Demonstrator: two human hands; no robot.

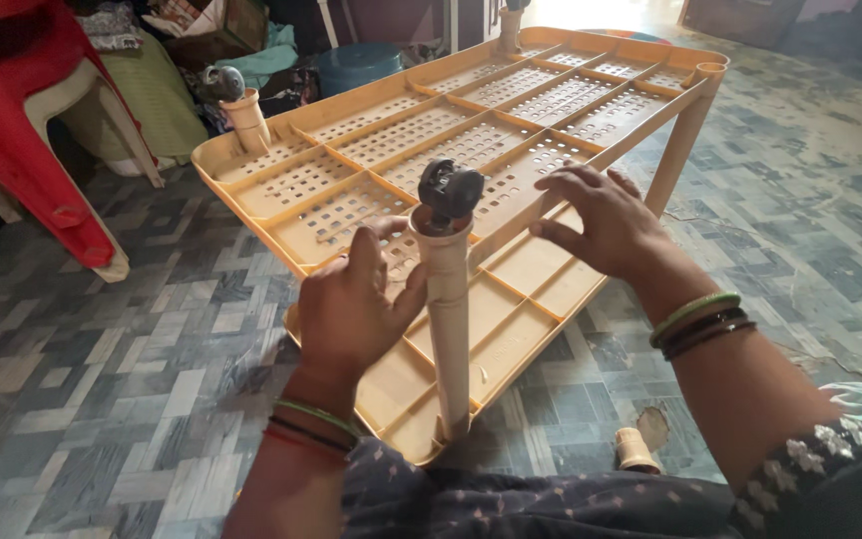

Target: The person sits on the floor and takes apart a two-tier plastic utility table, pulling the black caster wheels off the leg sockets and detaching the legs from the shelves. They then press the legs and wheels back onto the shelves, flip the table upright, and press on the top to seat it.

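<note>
Patterned tile floor (132, 399), beige plastic rack (471, 150) lying across it. Left hand (351, 304) curls around the rack's upright leg tube (448, 329), just below its black caster (449, 192). Right hand (601, 222) rests fingers-spread on a shelf rail, holding nothing.

I am gripping the beige post (448, 319) with my left hand (351, 309), just below its black caster wheel (450, 190). My right hand (606, 220) is lying flat, fingers spread, on the perforated beige shelf (351, 195) beside it, above the patterned tile floor (102, 399).

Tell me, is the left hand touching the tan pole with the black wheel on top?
Touching. The head view shows the left hand wrapped against the tan pole, thumb pressed to its side.
</note>
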